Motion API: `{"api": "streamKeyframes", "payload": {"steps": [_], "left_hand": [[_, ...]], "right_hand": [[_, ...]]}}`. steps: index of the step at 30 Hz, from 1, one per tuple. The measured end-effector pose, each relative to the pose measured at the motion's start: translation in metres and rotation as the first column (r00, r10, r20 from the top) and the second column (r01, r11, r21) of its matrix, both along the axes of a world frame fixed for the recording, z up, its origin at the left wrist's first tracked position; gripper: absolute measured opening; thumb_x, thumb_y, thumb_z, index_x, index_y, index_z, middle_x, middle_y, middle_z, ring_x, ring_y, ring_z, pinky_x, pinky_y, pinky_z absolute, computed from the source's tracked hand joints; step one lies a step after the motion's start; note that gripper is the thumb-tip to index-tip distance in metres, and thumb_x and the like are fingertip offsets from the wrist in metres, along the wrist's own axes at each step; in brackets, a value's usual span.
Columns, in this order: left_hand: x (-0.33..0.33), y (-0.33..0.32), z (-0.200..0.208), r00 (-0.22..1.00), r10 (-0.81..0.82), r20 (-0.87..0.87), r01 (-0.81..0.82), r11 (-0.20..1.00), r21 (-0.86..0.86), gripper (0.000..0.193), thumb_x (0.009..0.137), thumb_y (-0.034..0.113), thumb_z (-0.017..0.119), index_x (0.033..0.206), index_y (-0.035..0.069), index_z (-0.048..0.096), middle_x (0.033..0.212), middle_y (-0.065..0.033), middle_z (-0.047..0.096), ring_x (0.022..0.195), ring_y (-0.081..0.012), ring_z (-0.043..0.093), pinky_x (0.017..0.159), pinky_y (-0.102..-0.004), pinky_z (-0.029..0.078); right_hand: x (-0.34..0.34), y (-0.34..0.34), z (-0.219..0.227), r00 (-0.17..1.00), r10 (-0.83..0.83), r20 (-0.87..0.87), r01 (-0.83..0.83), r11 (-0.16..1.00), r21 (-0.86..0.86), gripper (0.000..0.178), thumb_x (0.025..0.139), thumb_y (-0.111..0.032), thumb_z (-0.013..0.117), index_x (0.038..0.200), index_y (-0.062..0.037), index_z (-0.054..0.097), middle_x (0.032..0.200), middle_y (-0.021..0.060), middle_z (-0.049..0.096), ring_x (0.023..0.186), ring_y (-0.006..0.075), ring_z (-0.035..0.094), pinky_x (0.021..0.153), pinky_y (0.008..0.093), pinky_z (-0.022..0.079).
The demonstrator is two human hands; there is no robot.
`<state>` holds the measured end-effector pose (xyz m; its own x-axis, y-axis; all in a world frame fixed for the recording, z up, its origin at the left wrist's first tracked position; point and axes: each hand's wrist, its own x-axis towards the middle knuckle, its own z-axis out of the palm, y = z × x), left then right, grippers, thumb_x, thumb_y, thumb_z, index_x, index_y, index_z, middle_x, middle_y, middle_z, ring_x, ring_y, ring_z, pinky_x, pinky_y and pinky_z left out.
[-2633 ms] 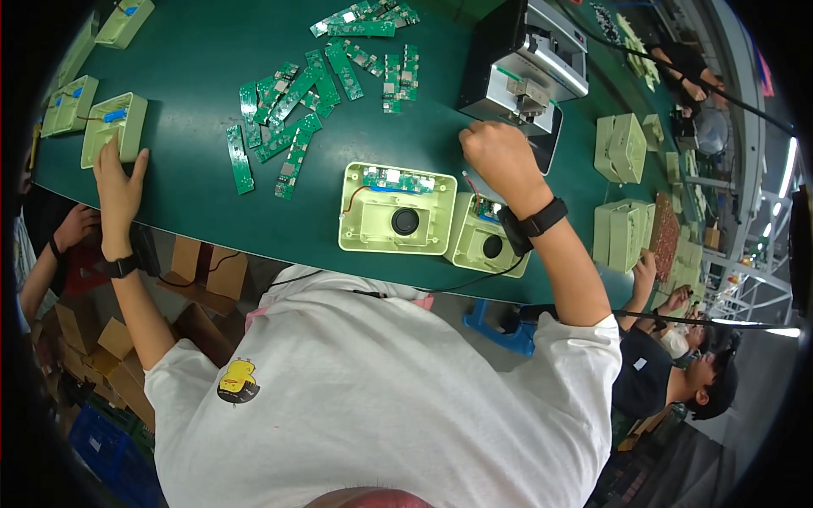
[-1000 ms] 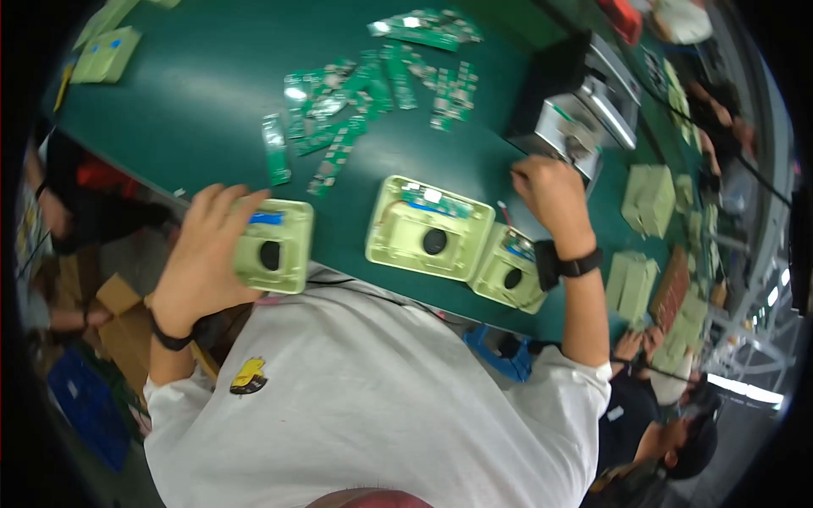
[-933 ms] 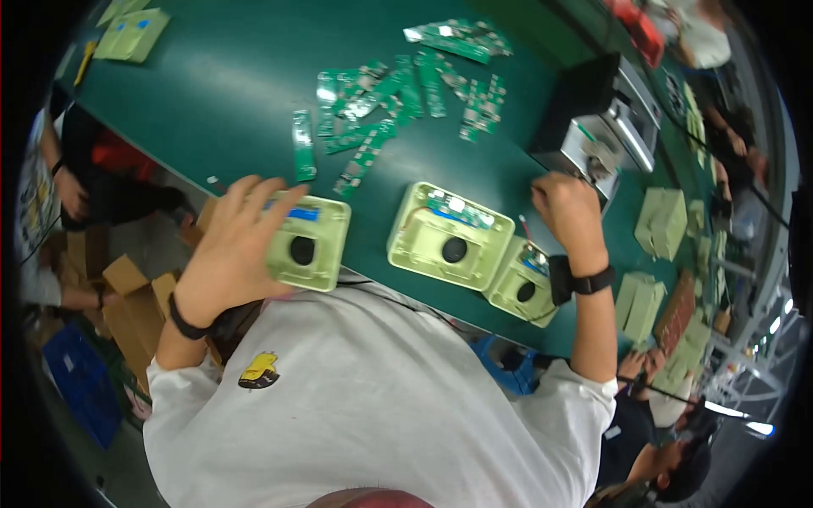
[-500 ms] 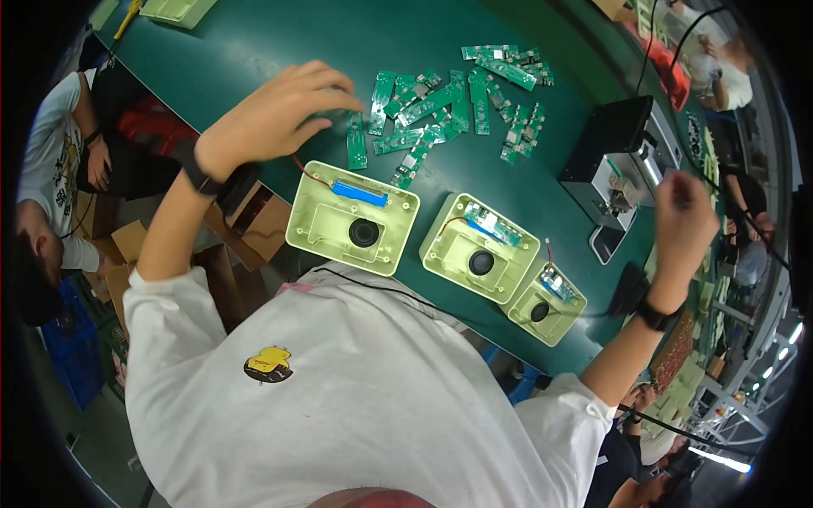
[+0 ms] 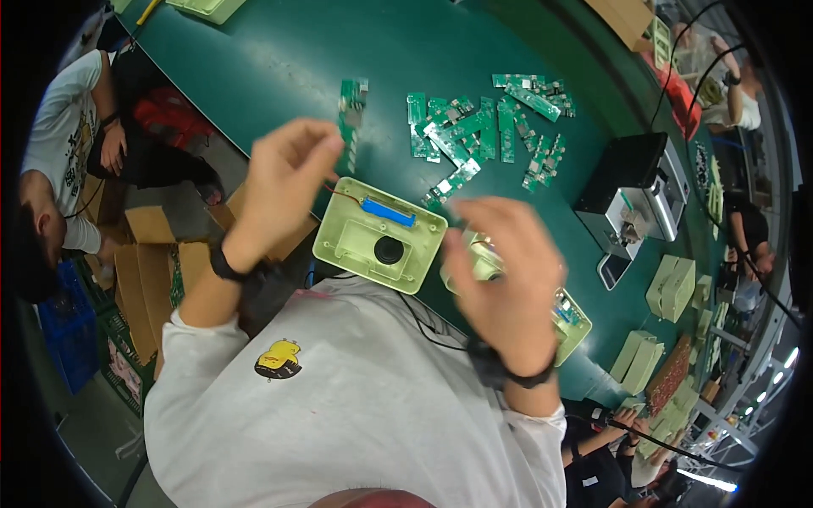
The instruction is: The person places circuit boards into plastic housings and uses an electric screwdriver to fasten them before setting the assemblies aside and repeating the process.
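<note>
My left hand [image 5: 292, 173] pinches a green circuit board [image 5: 351, 114] between thumb and fingers, holding it up over the table's left part. Close below it is a pale green plastic housing [image 5: 345, 241] with a blue battery [image 5: 388, 212], a red wire and a round black speaker [image 5: 389, 250]. My right hand [image 5: 512, 284], blurred, hovers right of this housing with thumb and fingers apart and nothing visible between them. It covers most of a second housing [image 5: 478, 245]. Beyond it, a third, smaller-looking housing [image 5: 577, 326] with a board inside is partly hidden.
Several loose circuit boards [image 5: 487, 127] lie heaped on the green table [image 5: 279, 63]. A black and silver device [image 5: 635, 195] stands at the right, near pale green housing parts [image 5: 671, 288]. Open cardboard boxes [image 5: 144, 288] and a seated person [image 5: 72, 161] are at left.
My left hand has picked up a circuit board from the edge of the heap. My right hand has swung left from beside the device toward the housings. The whole view has shifted somewhat.
</note>
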<state>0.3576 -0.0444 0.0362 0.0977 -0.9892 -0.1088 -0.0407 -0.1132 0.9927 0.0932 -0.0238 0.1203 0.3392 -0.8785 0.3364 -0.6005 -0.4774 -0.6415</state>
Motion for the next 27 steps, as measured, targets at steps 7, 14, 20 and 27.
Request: {"api": "streamKeyframes", "payload": {"steps": [7, 14, 20, 27], "left_hand": [[-0.045, 0.052, 0.018, 0.908, 0.048, -0.417, -0.077, 0.996, -0.052, 0.028, 0.109, 0.013, 0.060, 0.129, -0.004, 0.051, 0.117, -0.0110, 0.072, 0.107, -0.0102, 0.065, 0.096, -0.0273, 0.052], [-0.050, 0.075, 0.004, 0.887, -0.251, -0.389, 0.173, 0.959, -0.225, 0.046, 0.110, 0.015, 0.055, 0.146, -0.004, 0.033, 0.141, -0.0219, 0.060, 0.126, -0.0203, 0.059, 0.112, -0.0384, 0.044], [-0.052, 0.086, -0.008, 0.831, -0.342, -0.439, 0.205, 0.921, -0.330, 0.063, 0.109, 0.018, 0.057, 0.155, -0.004, 0.020, 0.147, -0.0259, 0.054, 0.136, -0.0288, 0.053, 0.118, -0.0450, 0.038], [-0.016, 0.065, -0.012, 0.898, -0.006, 0.440, 0.274, 0.790, -0.548, 0.053, 0.094, 0.014, 0.070, 0.140, -0.004, 0.051, 0.147, -0.0249, 0.056, 0.136, -0.0385, 0.054, 0.115, -0.0499, 0.042]], "right_hand": [[0.056, 0.005, -0.040, 0.988, 0.142, -0.052, -0.146, 0.986, -0.081, 0.031, 0.079, -0.002, 0.083, 0.109, -0.0012, 0.075, 0.116, 0.0113, 0.073, 0.095, 0.0283, 0.071, 0.079, 0.0376, 0.058], [0.057, 0.002, -0.048, 0.998, 0.035, 0.045, -0.022, 0.968, -0.251, 0.024, 0.081, 0.002, 0.082, 0.103, 0.0001, 0.073, 0.109, 0.0129, 0.072, 0.090, 0.0298, 0.069, 0.074, 0.0393, 0.055], [0.068, 0.014, -0.047, 0.997, -0.072, -0.006, 0.070, 0.984, -0.166, 0.018, 0.083, 0.005, 0.079, 0.099, 0.0002, 0.071, 0.097, 0.0131, 0.069, 0.086, 0.0311, 0.066, 0.073, 0.0399, 0.053], [0.047, 0.007, -0.045, 0.978, -0.098, -0.186, 0.077, 0.990, -0.116, 0.010, 0.087, 0.002, 0.075, 0.093, -0.0012, 0.068, 0.090, 0.0121, 0.068, 0.088, 0.0312, 0.066, 0.071, 0.0413, 0.051]]}}
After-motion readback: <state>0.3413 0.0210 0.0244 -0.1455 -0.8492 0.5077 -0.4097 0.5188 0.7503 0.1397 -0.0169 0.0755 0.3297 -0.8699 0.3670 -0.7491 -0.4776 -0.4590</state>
